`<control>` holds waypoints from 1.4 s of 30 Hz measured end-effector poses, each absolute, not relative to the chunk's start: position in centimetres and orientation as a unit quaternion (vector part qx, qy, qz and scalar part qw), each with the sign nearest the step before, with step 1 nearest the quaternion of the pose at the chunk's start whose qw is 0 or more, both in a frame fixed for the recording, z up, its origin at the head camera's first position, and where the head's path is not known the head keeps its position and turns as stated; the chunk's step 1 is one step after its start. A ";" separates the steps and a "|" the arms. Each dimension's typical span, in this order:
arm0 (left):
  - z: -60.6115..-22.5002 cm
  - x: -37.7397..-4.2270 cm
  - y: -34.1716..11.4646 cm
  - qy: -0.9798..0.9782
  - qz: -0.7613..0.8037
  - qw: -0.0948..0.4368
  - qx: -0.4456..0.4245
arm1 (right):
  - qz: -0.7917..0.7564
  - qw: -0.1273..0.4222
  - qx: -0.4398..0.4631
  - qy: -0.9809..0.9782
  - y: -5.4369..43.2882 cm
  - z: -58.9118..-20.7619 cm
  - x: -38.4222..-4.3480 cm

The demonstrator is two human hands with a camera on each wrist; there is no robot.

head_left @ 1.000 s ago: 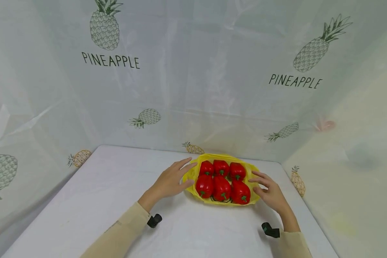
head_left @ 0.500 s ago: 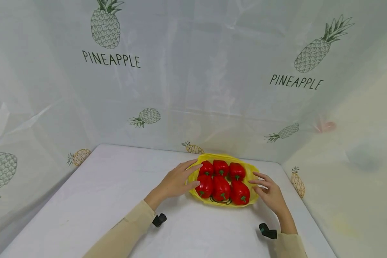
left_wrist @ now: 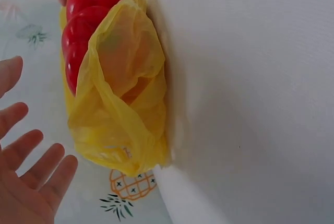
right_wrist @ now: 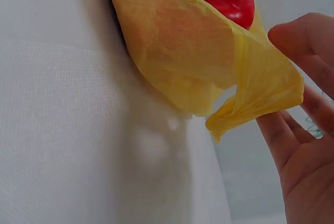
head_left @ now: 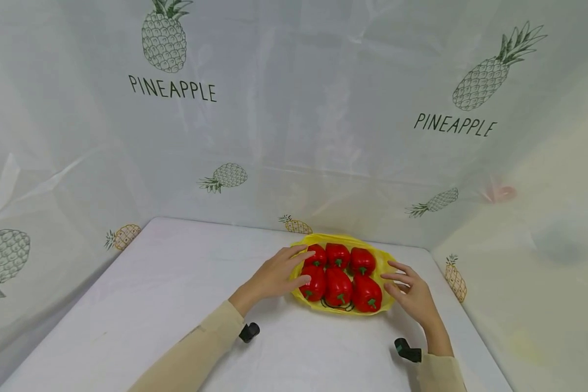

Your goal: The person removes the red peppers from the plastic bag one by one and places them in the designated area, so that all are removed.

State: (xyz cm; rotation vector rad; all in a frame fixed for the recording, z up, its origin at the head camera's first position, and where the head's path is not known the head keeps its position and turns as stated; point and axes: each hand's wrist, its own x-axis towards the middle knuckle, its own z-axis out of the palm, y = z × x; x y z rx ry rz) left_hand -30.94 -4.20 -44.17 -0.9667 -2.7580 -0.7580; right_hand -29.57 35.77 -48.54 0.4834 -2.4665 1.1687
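A yellow plastic bag (head_left: 325, 238) lies at the far side of the table, its mouth spread upward around several shiny red bell peppers (head_left: 338, 286) with green stems, set in two rows. My left hand (head_left: 273, 276) reaches over the bag's left end, fingers spread, overlapping the leftmost peppers in the head view. In the left wrist view that hand (left_wrist: 31, 179) is beside the bag with nothing in it. At the right end is my right hand (head_left: 414, 294), fingers loosely bent. The right wrist view has its fingers behind a loose yellow flap (right_wrist: 261, 85), thumb apart.
The white table (head_left: 196, 267) ends at a wall of pale plastic sheeting (head_left: 294, 109) printed with pineapples, which also closes in both sides. Small black devices (head_left: 249, 332) are on both wrists, close over the tabletop.
My left hand has moved to the right, from beside the bag's left end to over it and the nearest peppers. My right hand stays almost where it was. The bag and peppers lie as before.
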 end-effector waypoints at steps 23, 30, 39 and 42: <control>-44.5 -31.5 -2.6 -0.910 -0.216 0.072 -0.347 | 0.350 0.195 0.158 -0.903 35.9 -48.4 -30.4; -44.2 -32.1 -2.3 -0.908 -0.210 0.057 -0.359 | 0.355 0.185 0.157 -0.903 36.1 -48.4 -30.6; -44.0 -32.0 -2.2 -0.912 -0.200 0.023 -0.357 | 0.339 0.155 0.162 -0.914 36.5 -47.4 -30.3; -44.0 -32.0 -2.3 -0.913 -0.197 0.020 -0.356 | 0.335 0.146 0.170 -0.915 36.7 -47.2 -30.4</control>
